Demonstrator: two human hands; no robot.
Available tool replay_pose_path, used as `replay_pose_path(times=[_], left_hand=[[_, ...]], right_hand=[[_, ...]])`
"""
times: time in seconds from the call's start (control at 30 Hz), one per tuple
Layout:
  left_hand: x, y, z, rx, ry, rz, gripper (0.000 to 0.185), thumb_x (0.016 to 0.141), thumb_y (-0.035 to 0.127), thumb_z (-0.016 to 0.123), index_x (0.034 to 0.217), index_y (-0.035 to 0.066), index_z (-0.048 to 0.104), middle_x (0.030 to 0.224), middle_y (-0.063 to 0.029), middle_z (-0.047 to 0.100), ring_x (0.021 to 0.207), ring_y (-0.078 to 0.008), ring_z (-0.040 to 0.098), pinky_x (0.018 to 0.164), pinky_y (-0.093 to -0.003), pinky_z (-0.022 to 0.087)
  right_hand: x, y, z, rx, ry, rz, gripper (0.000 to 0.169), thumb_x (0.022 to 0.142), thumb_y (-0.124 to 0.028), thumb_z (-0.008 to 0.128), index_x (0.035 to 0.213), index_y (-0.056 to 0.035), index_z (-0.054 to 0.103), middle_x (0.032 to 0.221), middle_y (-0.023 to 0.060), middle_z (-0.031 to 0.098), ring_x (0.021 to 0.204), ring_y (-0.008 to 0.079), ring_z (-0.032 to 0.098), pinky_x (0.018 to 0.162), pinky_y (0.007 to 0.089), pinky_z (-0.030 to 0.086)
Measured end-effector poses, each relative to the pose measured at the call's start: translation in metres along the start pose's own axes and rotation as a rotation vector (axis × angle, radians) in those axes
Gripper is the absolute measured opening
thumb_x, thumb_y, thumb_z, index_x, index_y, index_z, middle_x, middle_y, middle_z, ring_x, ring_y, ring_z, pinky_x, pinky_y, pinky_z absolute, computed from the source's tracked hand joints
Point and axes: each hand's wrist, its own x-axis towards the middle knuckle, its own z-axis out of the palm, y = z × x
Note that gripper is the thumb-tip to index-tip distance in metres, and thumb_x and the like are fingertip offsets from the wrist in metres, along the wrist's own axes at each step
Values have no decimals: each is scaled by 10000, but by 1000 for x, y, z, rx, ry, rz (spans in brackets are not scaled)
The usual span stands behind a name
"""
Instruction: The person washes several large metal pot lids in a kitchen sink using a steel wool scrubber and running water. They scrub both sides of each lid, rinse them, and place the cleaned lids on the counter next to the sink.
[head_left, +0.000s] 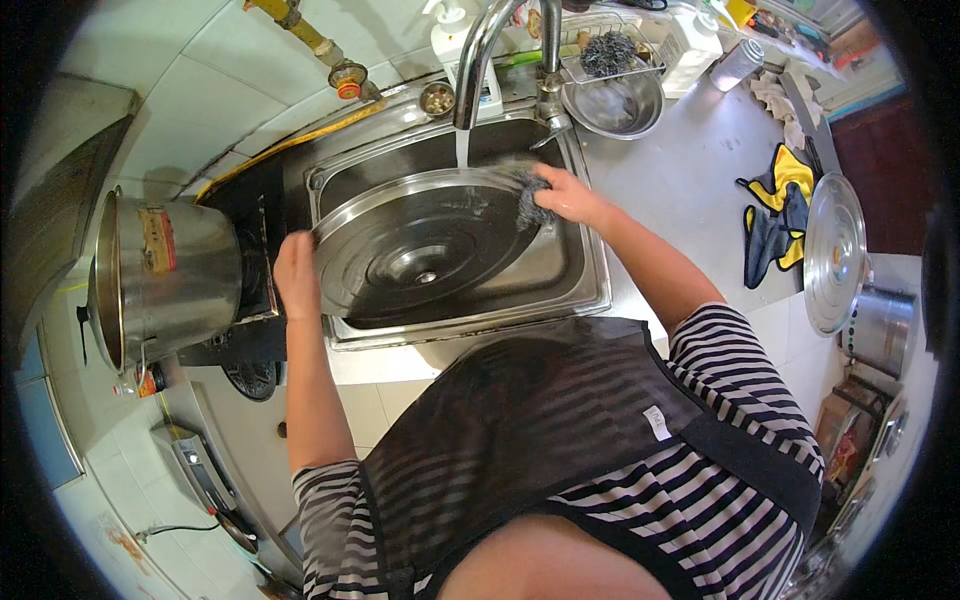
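Observation:
Tilted across the stainless steel sink (551, 274) is a large round metal lid (457, 217) with concentric rings and a small stud at its middle. My left hand (297, 274) grips the lid's left rim. A grey metal scourer (534, 201) is held in my right hand (566, 196) against the right end of the rim, where motion blurs it. Water (462, 148) runs from the curved chrome tap (471, 82) down to the lid's far edge. Part of the basin is hidden under the lid.
A tall metal stockpot (206, 262) stands on the stove at left. Behind the tap are a white pump bottle (450, 45) and a wire basket (634, 69) above a metal bowl (651, 112). Yellow-and-grey cloths (791, 214) and another lid (832, 255) are at right.

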Motion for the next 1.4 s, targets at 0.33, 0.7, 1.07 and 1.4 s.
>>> replay_pose_path(times=[0.33,0.7,1.07,1.4], left_hand=[[-95,-45,-4,-729,293,-847,825,877,621,416,1426,27,255,1473,-154,243,1351,-323,251,1016,-568,299],[-108,-53,-47,-1187,79,-1135,443,715,154,524,1113,-35,559,1096,-193,601,1031,-351,558,898,-493,458],[-160,-118,39,-1329,102,-1192,410,873,89,446,1266,-29,450,1231,-197,538,1130,-355,514,991,-488,419],[-175,-102,88,-1279,196,-1184,437,1007,268,360,1371,40,274,1353,-148,423,1213,-305,459,1021,-465,403]], right_hand=[[-38,19,-1,-182,-90,28,335,715,30,453,1035,3,547,943,99,567,904,187,536,800,305,436],[-97,-32,26,-375,-112,-318,266,586,54,470,835,-2,544,888,131,566,899,342,527,812,415,427],[-65,9,7,-855,-185,-406,305,588,57,564,852,-93,589,963,59,584,970,290,517,825,384,422],[30,15,15,-1034,-181,-219,279,658,31,535,897,-90,617,936,121,627,918,343,563,797,417,457]])
